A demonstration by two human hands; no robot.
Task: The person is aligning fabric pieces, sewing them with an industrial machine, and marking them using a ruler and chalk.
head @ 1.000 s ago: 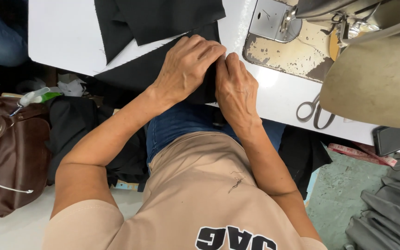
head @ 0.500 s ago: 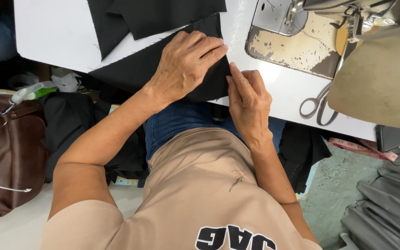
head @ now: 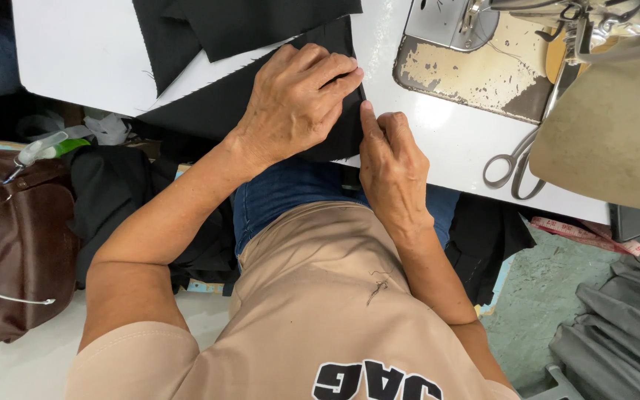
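Centrally, the left hand (head: 298, 100) presses flat, fingers spread, on black cloth (head: 209, 107) on the white tabletop (head: 75, 52). Beside it the right hand (head: 390, 167) pinches the cloth's edge, its fingertips partly hidden. Scissors (head: 509, 159) lie right, half covered.

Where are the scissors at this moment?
In the head view, the scissors lie on the white table, right of the right hand, below the sewing machine's worn plate.

Black cloth (head: 216, 111) flat at table edge
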